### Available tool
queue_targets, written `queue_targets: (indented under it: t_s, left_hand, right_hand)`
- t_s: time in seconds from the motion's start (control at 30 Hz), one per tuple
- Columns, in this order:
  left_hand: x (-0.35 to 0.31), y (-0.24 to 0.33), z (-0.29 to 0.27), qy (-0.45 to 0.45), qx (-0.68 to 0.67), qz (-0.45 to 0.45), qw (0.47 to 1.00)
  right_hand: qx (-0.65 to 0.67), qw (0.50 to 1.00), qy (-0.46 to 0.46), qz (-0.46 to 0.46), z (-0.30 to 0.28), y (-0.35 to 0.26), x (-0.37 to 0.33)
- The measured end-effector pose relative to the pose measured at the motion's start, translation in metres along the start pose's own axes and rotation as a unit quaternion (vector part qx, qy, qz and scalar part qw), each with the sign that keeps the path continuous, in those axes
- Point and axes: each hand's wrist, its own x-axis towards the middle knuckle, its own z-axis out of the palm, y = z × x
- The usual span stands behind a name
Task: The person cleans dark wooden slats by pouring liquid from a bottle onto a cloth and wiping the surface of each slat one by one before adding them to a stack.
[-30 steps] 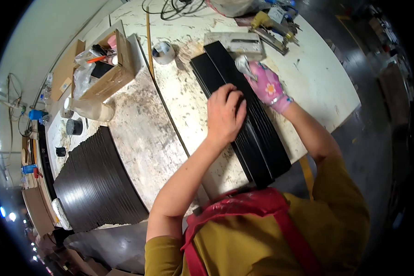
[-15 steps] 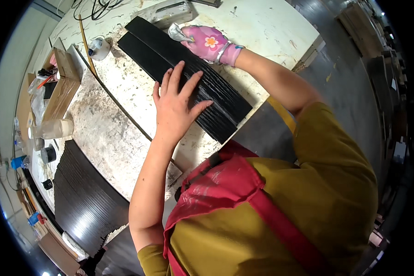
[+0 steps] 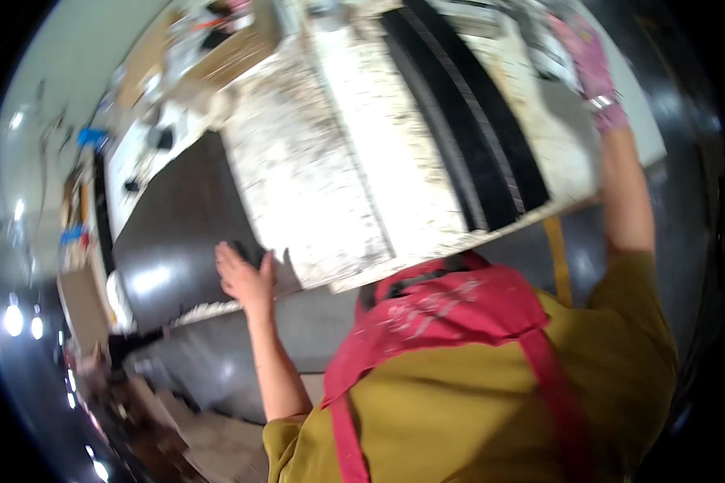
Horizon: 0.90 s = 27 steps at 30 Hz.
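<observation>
My left hand (image 3: 248,282), bare with its fingers spread, is at the near right corner of a dark sheet of narrow strips (image 3: 177,225) at the left of the table. It holds nothing that I can see; whether it touches the sheet is unclear. At the far right my right hand (image 3: 586,60), in a pink glove with a silvery band at the wrist, is blurred by motion. It grips a crumpled grey rag (image 3: 549,55), also smeared. Between my hands lie two long black boards (image 3: 467,121) side by side, with neither hand on them.
The boards rest on a stained white worktable (image 3: 362,105), near its front edge. At the far left stands a cardboard box (image 3: 234,58) with odds and ends, with jars and a black lid (image 3: 161,138) nearby. A yellow strip (image 3: 557,262) hangs below the table edge.
My left hand has left the black boards and moved left to the dark sheet. My right hand has moved off the boards to the far right with the rag. The view has turned left.
</observation>
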Motion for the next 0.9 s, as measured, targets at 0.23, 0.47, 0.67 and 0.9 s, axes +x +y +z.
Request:
queue_targets:
  t_s: [0.23, 0.47, 0.67, 0.9]
  left_hand:
    - [-0.023, -0.020, -0.017, -0.030, -0.045, -0.046, 0.997]
    - [-0.045, -0.038, -0.054, -0.216, -0.785, -0.241, 0.527]
    - [-0.088, 0.006, -0.043, -0.308, -0.860, -0.314, 0.259]
    - [-0.097, -0.005, -0.035, -0.311, -0.862, -0.308, 0.256]
  right_hand:
    - [0.044, 0.951, -0.247, -0.180, 0.133, -0.107, -0.036]
    - [-0.012, 0.897, -0.363, -0.251, 0.241, -0.160, -0.056]
    - [-0.095, 0.738, -0.470, -0.475, 0.366, -0.171, -0.202]
    - [-0.210, 0.856, -0.413, -0.230, 0.451, -0.100, -0.118]
